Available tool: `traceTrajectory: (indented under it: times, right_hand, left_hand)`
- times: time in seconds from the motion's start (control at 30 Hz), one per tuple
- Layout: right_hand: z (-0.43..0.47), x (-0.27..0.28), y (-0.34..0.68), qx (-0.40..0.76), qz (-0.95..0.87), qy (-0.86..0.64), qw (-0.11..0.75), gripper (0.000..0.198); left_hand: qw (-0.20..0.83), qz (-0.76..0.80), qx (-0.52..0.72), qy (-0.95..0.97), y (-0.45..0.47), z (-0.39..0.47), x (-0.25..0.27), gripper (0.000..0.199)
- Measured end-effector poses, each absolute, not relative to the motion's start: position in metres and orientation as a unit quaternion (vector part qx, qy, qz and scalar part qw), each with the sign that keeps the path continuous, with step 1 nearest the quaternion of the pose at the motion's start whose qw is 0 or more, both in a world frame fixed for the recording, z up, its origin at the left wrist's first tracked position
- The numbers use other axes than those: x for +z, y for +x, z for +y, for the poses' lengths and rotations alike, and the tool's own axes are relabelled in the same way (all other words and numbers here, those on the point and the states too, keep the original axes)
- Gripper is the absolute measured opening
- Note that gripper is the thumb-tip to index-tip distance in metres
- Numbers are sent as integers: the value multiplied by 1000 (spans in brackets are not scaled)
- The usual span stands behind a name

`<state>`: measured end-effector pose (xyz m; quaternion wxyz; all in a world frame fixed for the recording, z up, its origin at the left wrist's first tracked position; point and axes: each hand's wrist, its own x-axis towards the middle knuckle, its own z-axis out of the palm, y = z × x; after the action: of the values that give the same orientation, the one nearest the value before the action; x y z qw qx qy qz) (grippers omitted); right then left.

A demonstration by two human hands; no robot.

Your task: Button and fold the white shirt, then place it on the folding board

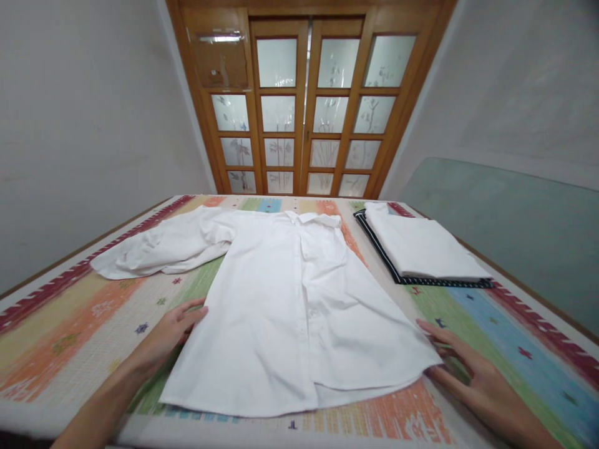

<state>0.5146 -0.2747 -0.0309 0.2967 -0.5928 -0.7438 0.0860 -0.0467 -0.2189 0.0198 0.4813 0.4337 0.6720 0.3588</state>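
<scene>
2 forearms [119, 390] cropped, left hand [176, 324] touching white shirt [266, 312] edge, cannot tell if pinching, right hand [480, 377] spread at hem.

The table [47, 271] carried a patterned covering [135, 305]. The covering displayed stripes of orange, yellow, green, blue and off-white, small star-like motifs, and a dark red toothed border along the left and right sides. A white shirt [262, 312] lay spread across the middle, front side up, with the collar toward the far edge and the hem toward the near edge. The left-side sleeve extended outward, creased; the right half of the front showed wrinkles. Right of the shirt and apart from it, a folded black-and-white striped fabric [381, 252] rested on the covering, mostly hidden beneath a folded white fabric [421, 246].
</scene>
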Motion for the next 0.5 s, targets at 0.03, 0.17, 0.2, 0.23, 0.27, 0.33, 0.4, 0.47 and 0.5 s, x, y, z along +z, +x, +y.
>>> traceTrajectory:
  times: [0.03,0.17,0.2,0.23,0.27,0.33,0.4,0.47,0.5]
  right_hand:
    - [-273,-31,511,85,-733,-603,305,57]
    - [-269,-25,498,61,-727,-608,313,48]
    - [-269,-22,496,55,-728,-606,315,46]
    - [-269,-20,495,54,-729,-604,318,43]
    - [-270,-18,494,54,-729,-603,321,40]
    - [-271,-17,495,51,-729,-601,324,36]
    - [-271,-19,497,33,-738,-593,320,35]
    - [-271,-23,500,10,-762,-572,304,33]
    - [-271,-26,502,-1,-777,-556,295,31]
  left_hand:
    - [490,672,356,426,-45,-222,21,57]
    - [433,694,351,456,-45,-225,23,49]
    - [410,701,347,469,-46,-225,23,47]
    - [388,710,338,481,-47,-225,23,46]
    - [368,719,324,493,-47,-226,23,44]
    - [327,734,289,521,-48,-226,23,38]
    - [290,743,256,547,-47,-227,24,31]
    - [262,748,232,564,-46,-226,23,28]
    - [254,751,220,568,-45,-226,23,28]
